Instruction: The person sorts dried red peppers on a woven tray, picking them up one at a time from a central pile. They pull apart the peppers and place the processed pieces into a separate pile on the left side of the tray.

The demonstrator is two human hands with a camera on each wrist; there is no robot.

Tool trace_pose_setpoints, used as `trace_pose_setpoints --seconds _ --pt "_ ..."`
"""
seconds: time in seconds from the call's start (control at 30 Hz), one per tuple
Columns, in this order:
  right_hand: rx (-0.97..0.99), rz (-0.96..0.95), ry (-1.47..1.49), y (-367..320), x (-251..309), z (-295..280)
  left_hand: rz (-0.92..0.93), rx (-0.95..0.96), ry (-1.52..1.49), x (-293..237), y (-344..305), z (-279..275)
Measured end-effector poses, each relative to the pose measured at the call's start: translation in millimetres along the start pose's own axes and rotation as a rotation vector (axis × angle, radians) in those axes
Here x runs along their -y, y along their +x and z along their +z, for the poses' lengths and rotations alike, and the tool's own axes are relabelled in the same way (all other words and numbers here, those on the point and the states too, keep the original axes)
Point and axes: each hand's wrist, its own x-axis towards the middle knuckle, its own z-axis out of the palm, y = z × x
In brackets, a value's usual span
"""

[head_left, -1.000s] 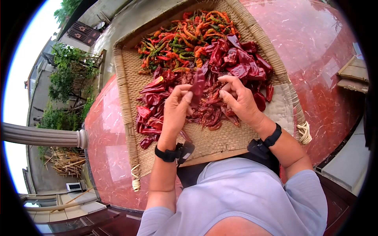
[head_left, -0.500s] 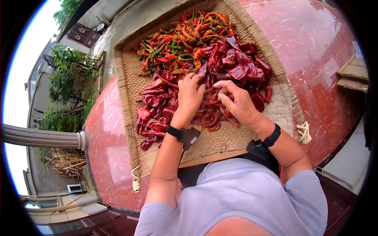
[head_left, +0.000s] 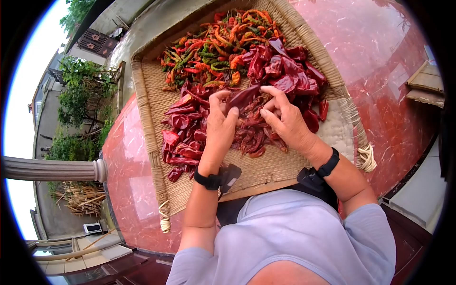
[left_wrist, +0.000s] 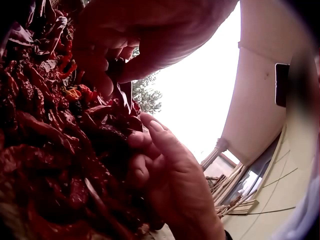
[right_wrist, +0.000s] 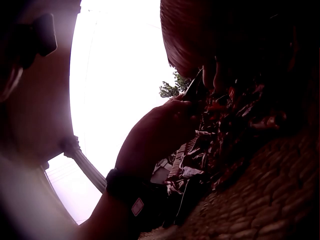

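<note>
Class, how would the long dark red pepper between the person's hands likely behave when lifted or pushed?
The pepper is probably light: a slim, single pod. It looks fairly stiff, spanning nearly straight from the left hand. Its flattish shape suggests sliding more than rolling.

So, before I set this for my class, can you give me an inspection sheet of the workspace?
Surface: woven tray with a pale patch.
Job's things: orange-green chillies; dark red peppers, heaped.
Clutter: nothing seen.
Left hand: holds one pepper.
Right hand: fingertips near that pepper's end; grip unclear.
Cables: possibly one below the left wrist camera.
Surroundings: glossy red surface, column, plants, sticks.
</note>
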Motion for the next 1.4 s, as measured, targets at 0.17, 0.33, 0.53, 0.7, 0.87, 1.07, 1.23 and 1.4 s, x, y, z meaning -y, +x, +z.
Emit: trace_pose_setpoints --seconds 0.17,0.33,0.53,0.7,0.87,1.07,1.23,1.4 --pt "0.141 -0.003 0.141 0 -7 3 -0.137 0.284 -0.05 -1 -26 -9" --pt "0.191 0.147 0.368 1 -8 4 -0.223 0.263 -0.343 10 -27 -15" --pt "0.174 0.141 0.241 1 -6 7 -0.239 0.23 -0.502 26 -16 -26" --pt "0.064 0.012 0.078 1 -8 11 -0.231 0.008 -0.928 48 -9 -25" --pt "-0.009 -0.029 0.059 1 -11 9 0.117 0.177 -1.586 51 -16 -50" --pt "-0.208 -0.603 -0.695 16 20 10 0.026 0.277 -1.428 59 -17 -43" --pt "-0.215 -0.528 -1.203 46 41 3 -0.038 0.269 -1.312 61 -20 -35" --pt "-0.141 -0.586 -1.324 66 35 6 -0.116 0.239 -1.272 63 -23 -32"
